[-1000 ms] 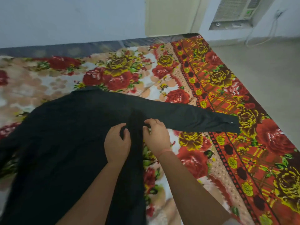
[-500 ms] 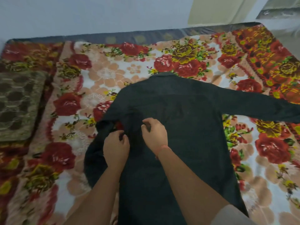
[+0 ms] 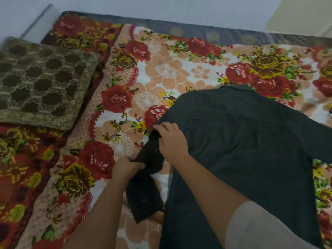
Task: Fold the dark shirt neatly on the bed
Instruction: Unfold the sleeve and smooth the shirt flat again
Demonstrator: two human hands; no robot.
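The dark shirt [image 3: 248,141] lies back-up on the floral bed cover [image 3: 161,72], collar toward the far wall. Its right sleeve runs off the frame's right edge. Its left sleeve [image 3: 143,193] is bunched and hangs down beside the body, cuff with a button near me. My left hand [image 3: 125,168] is closed around the middle of that sleeve. My right hand [image 3: 171,141] rests on the shirt at the left shoulder and pinches the fabric where the sleeve begins.
A brown patterned cushion [image 3: 41,81] lies at the left on the bed. The pale wall [image 3: 161,6] runs along the bed's far edge. Floral cover shows to the left of the shirt and beyond the collar.
My view has swung left, so the cushion now shows. My left hand has moved down along the left sleeve and grips it; the sleeve is drawn out from the body.
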